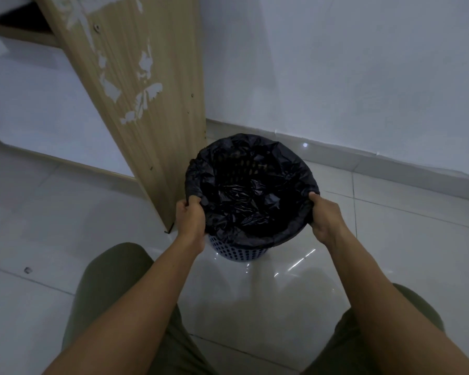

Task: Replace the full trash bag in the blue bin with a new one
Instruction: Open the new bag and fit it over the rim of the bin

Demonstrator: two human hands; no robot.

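Left hand, right hand on crinkled black bag, blue bin

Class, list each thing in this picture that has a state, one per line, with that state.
blue bin: upright on the floor, lined
trash bag: open, edge folded over the bin's rim
left hand: grips the bag's edge
right hand: grips the bag's edge
wooden panel: surface chipped in patches

Both arms extended; left hand and right hand fingers curled, gripping.
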